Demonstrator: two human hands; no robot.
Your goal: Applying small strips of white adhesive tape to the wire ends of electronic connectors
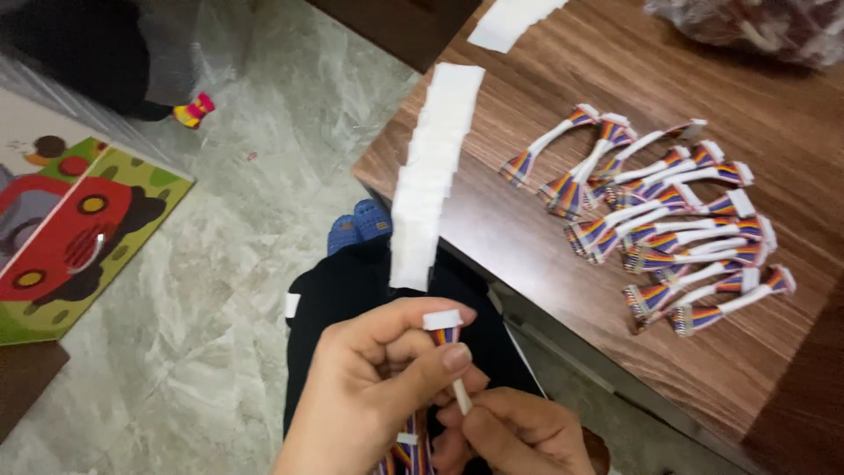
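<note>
My left hand (378, 378) grips a rainbow-coloured ribbon cable (446, 332) just below its white connector, which points upward. My right hand (514, 435) pinches the white-wrapped middle of the same cable beneath it. More striped cable shows between my hands at the bottom edge. Both hands hover over my lap in dark trousers, left of the wooden table (563, 255).
Several finished cables with white wraps (677, 220) lie grouped on the table. A long strip of white tape pieces (431, 167) hangs over the table's near edge; another white strip (510, 22) lies farther back. A clear bag (756, 26) sits top right. A colourful play mat (61, 237) lies on the floor.
</note>
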